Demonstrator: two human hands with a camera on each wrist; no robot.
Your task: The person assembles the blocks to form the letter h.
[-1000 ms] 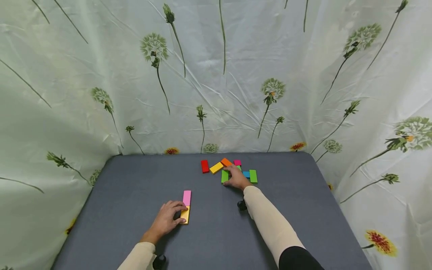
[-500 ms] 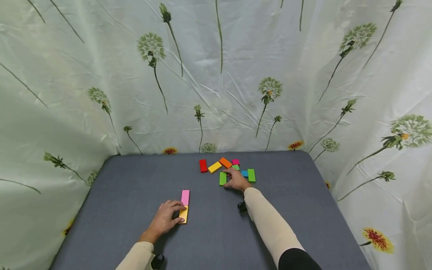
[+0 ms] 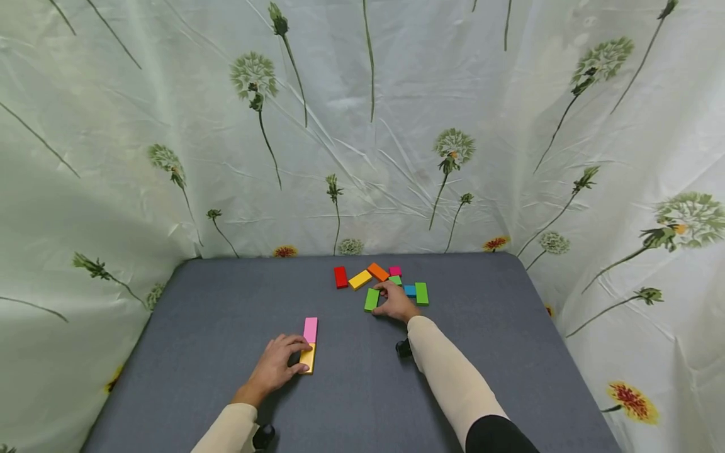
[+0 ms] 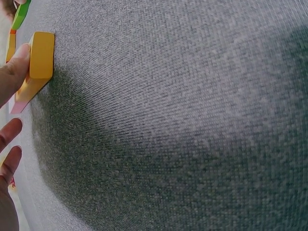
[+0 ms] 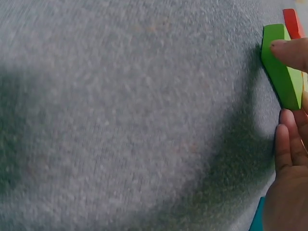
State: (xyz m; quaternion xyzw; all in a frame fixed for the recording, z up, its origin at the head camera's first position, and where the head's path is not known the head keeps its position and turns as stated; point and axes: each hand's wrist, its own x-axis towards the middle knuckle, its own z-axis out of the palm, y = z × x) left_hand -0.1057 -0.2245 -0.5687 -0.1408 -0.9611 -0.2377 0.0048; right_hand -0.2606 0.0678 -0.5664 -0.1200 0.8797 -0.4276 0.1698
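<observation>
My left hand (image 3: 274, 363) rests thumb and fingertips on a yellow block (image 3: 308, 357), pinching it. A pink block (image 3: 310, 329) lies end to end against its far side. The left wrist view shows the thumb against the yellow block (image 4: 42, 55), with other fingers apart from it. Farther off, my right hand (image 3: 399, 306) pinches a green block (image 3: 370, 300) between thumb and fingers. In the right wrist view the thumb overlaps this green block (image 5: 280, 72), and fingertips reach its other end. The green block lies slightly tilted on the grey table.
Several loose blocks lie near the table's (image 3: 226, 314) back edge: red (image 3: 341, 277), yellow (image 3: 360, 280), orange (image 3: 378, 272) and magenta (image 3: 394, 271). Another green block (image 3: 394, 280), a blue one (image 3: 410, 290) and a green one (image 3: 421, 294) lie by the right hand. A flowered curtain (image 3: 396, 126) hangs behind.
My right hand has drawn the green block slightly left and turned it a little, away from the other blocks. The left hand stays on the yellow block.
</observation>
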